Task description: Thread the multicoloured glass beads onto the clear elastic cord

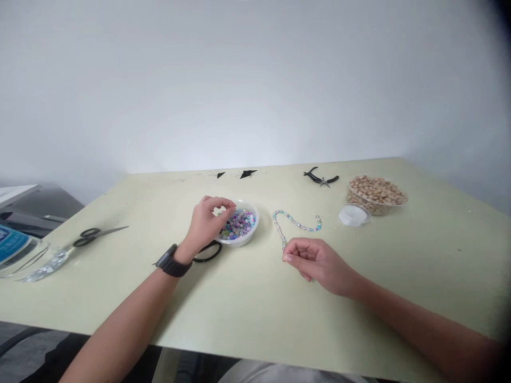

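Observation:
At the left rim of a white bowl (255, 219), my left hand (208, 219) has its thumb and forefinger pinched together above the small beads (241, 223). Whatever sits between those fingertips is too small to make out. The beads are purple, blue, white and green. My right hand (319, 263) is closed, thumb against forefinger, on the near end of a bead string (295, 221). That string, of pale and blue-green beads, curves away over the table, its far end lying loose. The strand's tip is hidden in the right fingers.
Scissors (96, 234) and a clear container with a blue label (14, 244) lie left. A black loop (209, 252) shows under my left wrist. Behind are black scraps (248, 174) and black-handled pliers (321, 178). A tub of tan nuts or beans (377, 194) and a white disc (354, 215) stand right.

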The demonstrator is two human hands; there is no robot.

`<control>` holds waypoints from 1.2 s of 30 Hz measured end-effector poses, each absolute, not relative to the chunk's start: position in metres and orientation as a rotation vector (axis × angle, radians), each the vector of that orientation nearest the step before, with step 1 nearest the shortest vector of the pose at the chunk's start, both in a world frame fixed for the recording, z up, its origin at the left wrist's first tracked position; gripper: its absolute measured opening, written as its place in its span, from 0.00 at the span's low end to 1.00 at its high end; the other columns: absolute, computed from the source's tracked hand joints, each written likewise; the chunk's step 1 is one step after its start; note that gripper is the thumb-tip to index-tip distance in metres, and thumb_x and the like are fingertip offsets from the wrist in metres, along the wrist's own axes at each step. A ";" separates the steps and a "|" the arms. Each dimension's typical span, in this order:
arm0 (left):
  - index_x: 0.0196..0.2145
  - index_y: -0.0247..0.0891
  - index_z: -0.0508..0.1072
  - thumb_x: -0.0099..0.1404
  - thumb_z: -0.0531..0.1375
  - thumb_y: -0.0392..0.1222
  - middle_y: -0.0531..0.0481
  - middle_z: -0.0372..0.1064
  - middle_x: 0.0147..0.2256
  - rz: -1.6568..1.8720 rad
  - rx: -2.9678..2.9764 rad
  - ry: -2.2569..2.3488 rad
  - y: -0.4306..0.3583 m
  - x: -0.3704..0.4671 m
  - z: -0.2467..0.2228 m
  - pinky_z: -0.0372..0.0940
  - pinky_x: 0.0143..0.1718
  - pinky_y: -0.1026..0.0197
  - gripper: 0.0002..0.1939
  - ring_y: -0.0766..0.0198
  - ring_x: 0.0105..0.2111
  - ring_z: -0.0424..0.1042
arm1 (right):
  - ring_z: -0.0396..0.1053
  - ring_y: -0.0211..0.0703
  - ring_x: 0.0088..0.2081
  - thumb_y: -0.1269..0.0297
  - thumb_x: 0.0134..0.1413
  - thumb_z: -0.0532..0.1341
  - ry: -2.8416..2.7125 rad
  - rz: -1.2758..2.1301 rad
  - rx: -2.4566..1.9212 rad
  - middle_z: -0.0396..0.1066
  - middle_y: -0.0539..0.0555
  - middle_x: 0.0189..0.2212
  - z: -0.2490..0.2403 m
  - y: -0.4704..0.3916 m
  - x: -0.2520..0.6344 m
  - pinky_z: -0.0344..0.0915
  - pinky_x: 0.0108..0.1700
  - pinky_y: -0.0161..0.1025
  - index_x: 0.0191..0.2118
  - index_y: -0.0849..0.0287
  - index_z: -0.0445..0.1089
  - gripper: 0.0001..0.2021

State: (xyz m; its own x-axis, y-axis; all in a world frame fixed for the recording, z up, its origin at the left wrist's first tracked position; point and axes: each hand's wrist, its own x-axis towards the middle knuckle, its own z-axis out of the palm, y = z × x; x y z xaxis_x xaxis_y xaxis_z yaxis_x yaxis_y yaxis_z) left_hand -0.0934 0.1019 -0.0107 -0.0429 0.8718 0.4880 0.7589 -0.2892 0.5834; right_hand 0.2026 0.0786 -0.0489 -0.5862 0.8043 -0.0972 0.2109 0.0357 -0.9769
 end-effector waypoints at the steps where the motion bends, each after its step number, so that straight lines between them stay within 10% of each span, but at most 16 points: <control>1: 0.36 0.44 0.82 0.66 0.65 0.43 0.53 0.80 0.38 1.186 2.037 1.786 0.103 -0.095 -0.011 0.64 0.42 0.57 0.05 0.57 0.42 0.70 | 0.57 0.34 0.22 0.52 0.62 0.63 -1.830 1.583 -1.030 0.59 0.45 0.22 -0.049 0.079 0.203 0.53 0.26 0.35 0.33 0.60 0.69 0.15; 21: 0.40 0.49 0.85 0.66 0.63 0.48 0.48 0.78 0.37 0.668 2.108 1.922 0.103 -0.090 -0.008 0.65 0.44 0.54 0.10 0.53 0.40 0.74 | 0.57 0.33 0.22 0.51 0.63 0.64 -1.838 1.601 -0.975 0.60 0.45 0.21 -0.049 0.077 0.203 0.54 0.25 0.34 0.34 0.60 0.69 0.16; 36: 0.43 0.38 0.75 0.67 0.66 0.46 0.45 0.78 0.43 1.803 1.690 1.602 0.110 -0.120 -0.003 0.68 0.44 0.61 0.11 0.61 0.44 0.76 | 0.57 0.33 0.22 0.51 0.62 0.64 -1.814 1.610 -0.982 0.60 0.45 0.21 -0.045 0.078 0.206 0.53 0.25 0.34 0.33 0.60 0.69 0.16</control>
